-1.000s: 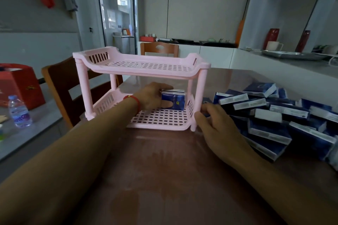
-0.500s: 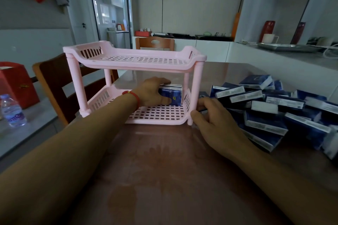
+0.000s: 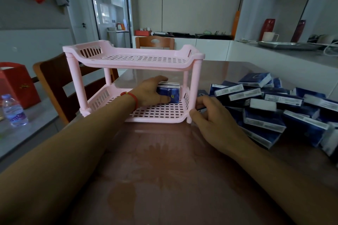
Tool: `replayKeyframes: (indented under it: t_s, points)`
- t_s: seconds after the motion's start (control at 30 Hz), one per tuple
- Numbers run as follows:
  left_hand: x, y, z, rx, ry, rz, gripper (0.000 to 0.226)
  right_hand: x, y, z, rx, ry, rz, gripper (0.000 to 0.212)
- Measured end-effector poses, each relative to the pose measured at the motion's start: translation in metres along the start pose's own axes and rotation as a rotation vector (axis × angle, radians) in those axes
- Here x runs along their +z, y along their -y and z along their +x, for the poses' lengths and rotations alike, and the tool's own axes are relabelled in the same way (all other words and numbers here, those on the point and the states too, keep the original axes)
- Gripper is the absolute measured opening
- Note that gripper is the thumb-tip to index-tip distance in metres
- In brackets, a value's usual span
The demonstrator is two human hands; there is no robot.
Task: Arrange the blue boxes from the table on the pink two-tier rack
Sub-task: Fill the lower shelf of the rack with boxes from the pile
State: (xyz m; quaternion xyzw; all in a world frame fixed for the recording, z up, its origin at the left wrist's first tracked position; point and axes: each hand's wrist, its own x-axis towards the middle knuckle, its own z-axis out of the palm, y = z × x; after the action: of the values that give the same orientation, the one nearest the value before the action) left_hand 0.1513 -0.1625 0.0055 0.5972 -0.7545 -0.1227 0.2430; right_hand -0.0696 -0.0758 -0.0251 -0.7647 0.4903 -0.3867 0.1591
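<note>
The task is barely begun: one blue box (image 3: 169, 93) stands at the lower tier's back right corner, the left hand (image 3: 150, 91) gripping it. The pink rack (image 3: 135, 60) has a bare upper tier. The right hand (image 3: 213, 115) curls its fingers on another box at the pile (image 3: 274, 107) covering the counter's right side.

Left hand (image 3: 150, 91): we are easing the box (image 3: 169, 94) a little deeper into the lower tier of the rack (image 3: 139, 60), toward its right rear corner, our fingers now lying further over the box top.

Right hand (image 3: 215, 120): we are drawing it closer to the rack's front right foot, our fingers curling tighter on a second box (image 3: 202, 109) at the near edge of the pile (image 3: 265, 107).
</note>
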Motion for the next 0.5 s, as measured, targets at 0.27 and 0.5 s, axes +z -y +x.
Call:
replayKeyframes:
  t_s: [0.27, 0.5]
  points:
    - [-0.005, -0.002, -0.003, -0.002, 0.007, 0.038, 0.093, -0.003, -0.003, -0.002, -0.029, -0.013, 0.027, 0.024]
    - [-0.015, -0.01, -0.045, 0.014, -0.183, 0.252, 0.09, -0.026, 0.006, -0.016, -0.134, -0.252, -0.024, 0.014]
